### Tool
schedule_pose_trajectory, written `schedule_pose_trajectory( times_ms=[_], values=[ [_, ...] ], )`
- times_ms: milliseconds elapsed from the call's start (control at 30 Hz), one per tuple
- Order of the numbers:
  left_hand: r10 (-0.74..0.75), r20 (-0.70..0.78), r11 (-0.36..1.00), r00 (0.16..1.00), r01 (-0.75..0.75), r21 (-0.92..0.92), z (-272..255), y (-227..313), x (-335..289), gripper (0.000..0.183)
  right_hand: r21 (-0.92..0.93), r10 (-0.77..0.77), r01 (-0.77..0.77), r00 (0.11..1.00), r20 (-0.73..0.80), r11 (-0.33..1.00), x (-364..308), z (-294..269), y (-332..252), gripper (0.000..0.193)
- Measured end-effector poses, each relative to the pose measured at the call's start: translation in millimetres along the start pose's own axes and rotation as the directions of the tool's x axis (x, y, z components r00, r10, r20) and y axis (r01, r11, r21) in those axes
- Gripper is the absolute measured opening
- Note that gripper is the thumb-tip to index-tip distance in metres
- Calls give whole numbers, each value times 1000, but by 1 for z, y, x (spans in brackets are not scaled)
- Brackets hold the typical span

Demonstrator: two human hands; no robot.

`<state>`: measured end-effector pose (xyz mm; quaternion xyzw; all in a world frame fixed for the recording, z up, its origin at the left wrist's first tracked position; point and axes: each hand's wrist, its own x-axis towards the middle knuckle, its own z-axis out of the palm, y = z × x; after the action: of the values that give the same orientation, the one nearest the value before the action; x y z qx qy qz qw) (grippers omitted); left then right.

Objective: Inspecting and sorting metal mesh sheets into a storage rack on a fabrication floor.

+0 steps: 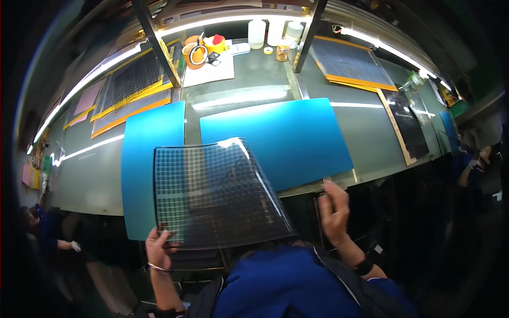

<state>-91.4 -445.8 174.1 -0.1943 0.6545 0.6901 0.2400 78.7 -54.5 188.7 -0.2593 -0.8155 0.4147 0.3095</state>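
My left hand [159, 248] pinches the lower left corner of a dark, see-through film sheet [212, 196] printed with a grid of small shapes. The sheet bows upward and catches glare along its right side. Its far part overlaps two blue sheets in view. One blue sheet [151, 127] lies at the left and hangs over the bench edge; the wider blue sheet [281, 135] lies to its right. My right hand [334, 212] is raised in front of that wider sheet's near right corner. Its fingers are loosely bent and apart, with nothing visible in them.
The glass-topped bench [350, 127] carries orange-edged film sheets [350, 63] at the far right and more films [132, 79] at the far left. Behind are an orange tape roll [195, 57], white bottles [256, 34] and a jar [282, 52]. Metal posts [310, 37] rise there. People work at both sides.
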Motion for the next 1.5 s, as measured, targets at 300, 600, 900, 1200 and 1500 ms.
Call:
schedule_pose_trajectory(
  times_ms=[300, 600, 900, 1200, 1500],
  values=[
    [52, -87, 978, 995, -33, 206, -76, 46, -20, 22, -7, 16, -956, -12, 1000, -293, -31, 67, 71, 60],
    [76, -75, 967, 994, -55, 248, -37, 43, -1, 42, 102, 326, -460, 751, 574, 882, 82, 41, 37, 31],
    [242, 373, 909, 896, -343, 235, 143, -9, 104, 63, 210, 588, -655, 749, 304, 726, 173, -63, 179, 18],
    [412, 659, 272, 629, -775, 570, 115, -30, 123, 48, 132, 494, -509, 860, 128, 851, 172, -51, 201, 18],
    [252, 704, 281, 664, -747, 603, 114, -26, 115, 60, 132, 486, -501, 864, 132, 855, 171, -55, 212, 20]
  ],
)
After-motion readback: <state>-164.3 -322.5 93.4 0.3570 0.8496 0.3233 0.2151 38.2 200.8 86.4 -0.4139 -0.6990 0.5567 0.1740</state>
